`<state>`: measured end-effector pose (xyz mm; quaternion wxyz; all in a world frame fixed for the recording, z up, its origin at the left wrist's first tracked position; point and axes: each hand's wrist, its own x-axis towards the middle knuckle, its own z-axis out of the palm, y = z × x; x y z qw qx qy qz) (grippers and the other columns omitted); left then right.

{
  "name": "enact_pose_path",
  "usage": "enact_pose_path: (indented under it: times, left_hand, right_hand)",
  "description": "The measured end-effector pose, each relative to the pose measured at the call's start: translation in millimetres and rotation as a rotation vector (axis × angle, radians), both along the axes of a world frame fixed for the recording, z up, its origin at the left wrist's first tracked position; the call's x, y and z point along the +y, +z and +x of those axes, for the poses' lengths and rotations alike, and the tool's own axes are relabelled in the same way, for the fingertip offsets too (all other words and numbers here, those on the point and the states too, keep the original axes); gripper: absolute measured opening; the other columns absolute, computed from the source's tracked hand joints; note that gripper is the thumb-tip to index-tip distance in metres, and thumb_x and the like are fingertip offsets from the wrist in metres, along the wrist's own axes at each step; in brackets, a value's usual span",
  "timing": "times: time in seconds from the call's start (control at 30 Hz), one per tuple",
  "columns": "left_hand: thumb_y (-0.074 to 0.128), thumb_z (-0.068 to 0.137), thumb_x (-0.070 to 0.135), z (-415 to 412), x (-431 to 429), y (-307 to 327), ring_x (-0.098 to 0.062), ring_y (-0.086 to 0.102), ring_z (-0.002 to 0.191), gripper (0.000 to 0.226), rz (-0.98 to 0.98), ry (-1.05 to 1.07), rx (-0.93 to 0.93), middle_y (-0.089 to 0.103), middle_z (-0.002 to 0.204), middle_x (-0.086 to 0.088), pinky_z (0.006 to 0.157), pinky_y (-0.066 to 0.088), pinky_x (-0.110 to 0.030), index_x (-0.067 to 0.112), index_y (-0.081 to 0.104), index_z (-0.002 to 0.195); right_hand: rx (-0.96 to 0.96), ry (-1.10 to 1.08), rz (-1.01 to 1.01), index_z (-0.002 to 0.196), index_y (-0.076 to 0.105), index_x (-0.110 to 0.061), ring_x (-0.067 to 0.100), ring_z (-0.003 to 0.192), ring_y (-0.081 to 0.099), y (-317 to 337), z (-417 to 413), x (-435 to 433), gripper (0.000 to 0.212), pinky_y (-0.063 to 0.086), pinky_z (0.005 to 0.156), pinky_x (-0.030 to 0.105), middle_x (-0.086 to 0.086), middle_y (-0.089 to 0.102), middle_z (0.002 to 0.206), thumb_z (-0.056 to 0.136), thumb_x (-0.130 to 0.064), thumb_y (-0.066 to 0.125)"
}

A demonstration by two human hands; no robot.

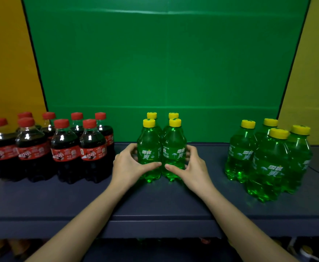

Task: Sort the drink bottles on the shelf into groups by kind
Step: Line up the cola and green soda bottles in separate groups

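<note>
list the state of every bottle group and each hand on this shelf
cola bottles: upright, capped, packed together at the left
middle green bottles: four, upright, capped, clasped between both hands
right green bottles: four, upright, capped, standing apart, untouched
left hand: fingers curled round the middle group's left side
right hand: fingers curled round its right side

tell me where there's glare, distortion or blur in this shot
Head view: white glare spots on the shoulders of the cola bottles; the wide lens splays the side edges of the green back panel outward; the middle green bottles, held by the left hand and right hand, are sharp; the items below the shelf are dark and blurred.
</note>
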<state>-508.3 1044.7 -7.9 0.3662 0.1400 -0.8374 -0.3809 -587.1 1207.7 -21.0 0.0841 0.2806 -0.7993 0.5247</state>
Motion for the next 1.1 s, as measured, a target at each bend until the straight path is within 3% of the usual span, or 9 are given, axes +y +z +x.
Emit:
enact_pose_path:
  times: [0.33, 0.6, 0.73, 0.8, 0.9, 1.0, 1.1]
  left_hand:
    - [0.085, 0.054, 0.046, -7, 1, -3, -0.012, 0.058, 0.083, 0.067, -0.061, -0.007, 0.013, 0.061, 0.088, 0.01, 0.078, 0.049, -0.029, 0.018, 0.055, 0.108]
    - [0.081, 0.057, 0.05, -8, 1, -7, -0.019, 0.059, 0.099, 0.073, -0.082, -0.023, -0.022, 0.063, 0.106, 0.001, 0.085, 0.05, -0.038, 0.015, 0.05, 0.114]
    - [0.076, 0.065, 0.052, -1, 7, -7, -0.018, 0.047, 0.113, 0.08, -0.158, 0.001, 0.091, 0.051, 0.118, -0.005, 0.095, 0.037, -0.025, 0.007, 0.044, 0.122]
    - [0.066, 0.072, 0.051, 8, 11, -3, -0.016, 0.044, 0.109, 0.068, -0.273, 0.027, 0.279, 0.049, 0.113, -0.005, 0.093, 0.032, -0.02, 0.005, 0.046, 0.119]
    - [0.058, 0.08, 0.031, 19, 22, 2, -0.014, 0.048, 0.097, 0.034, -0.407, -0.075, 0.469, 0.054, 0.101, -0.002, 0.086, 0.039, -0.028, 0.007, 0.054, 0.105]
    - [0.057, 0.081, 0.019, 21, 43, 0, -0.013, 0.054, 0.082, 0.01, -0.531, -0.241, 0.481, 0.06, 0.086, 0.001, 0.073, 0.044, -0.033, 0.011, 0.058, 0.086]
    - [0.056, 0.082, 0.02, 15, 71, -3, -0.01, 0.052, 0.075, 0.008, -0.54, -0.383, 0.4, 0.059, 0.079, 0.004, 0.067, 0.044, -0.03, 0.012, 0.058, 0.082]
  right_hand:
    - [0.07, -0.052, 0.043, 0.128, 0.034, -0.015, 0.017, 0.115, 0.05, -3, 0, -2, 0.08, 0.045, 0.097, 0.04, 0.001, 0.051, 0.127, 0.067, -0.04, 0.078]
    - [0.101, -0.083, 0.089, 0.132, 0.032, -0.016, 0.02, 0.12, 0.049, -5, 3, -3, 0.082, 0.043, 0.099, 0.042, 0.003, 0.051, 0.132, 0.07, -0.047, 0.073]
    - [0.044, -0.027, 0.035, 0.137, 0.03, -0.017, 0.014, 0.121, 0.047, -1, 10, 6, 0.082, 0.041, 0.102, 0.038, 0.0, 0.047, 0.134, 0.073, -0.045, 0.072]
    - [0.054, -0.051, -0.019, 0.135, 0.035, -0.017, 0.011, 0.116, 0.048, 0, 18, 19, 0.071, 0.043, 0.1, 0.034, -0.002, 0.048, 0.13, 0.077, -0.039, 0.069]
    - [0.176, -0.123, -0.082, 0.12, 0.046, -0.023, 0.005, 0.108, 0.051, -1, 33, 49, 0.042, 0.047, 0.093, 0.026, -0.004, 0.054, 0.118, 0.083, -0.022, 0.066]
    - [0.299, -0.236, -0.111, 0.111, 0.05, -0.026, 0.0, 0.105, 0.053, -4, 48, 85, 0.034, 0.045, 0.085, 0.012, -0.006, 0.056, 0.11, 0.083, -0.012, 0.064]
    - [0.39, -0.377, -0.114, 0.108, 0.053, -0.021, 0.006, 0.099, 0.055, -4, 54, 123, 0.031, 0.043, 0.084, 0.013, -0.003, 0.057, 0.105, 0.083, -0.008, 0.064]
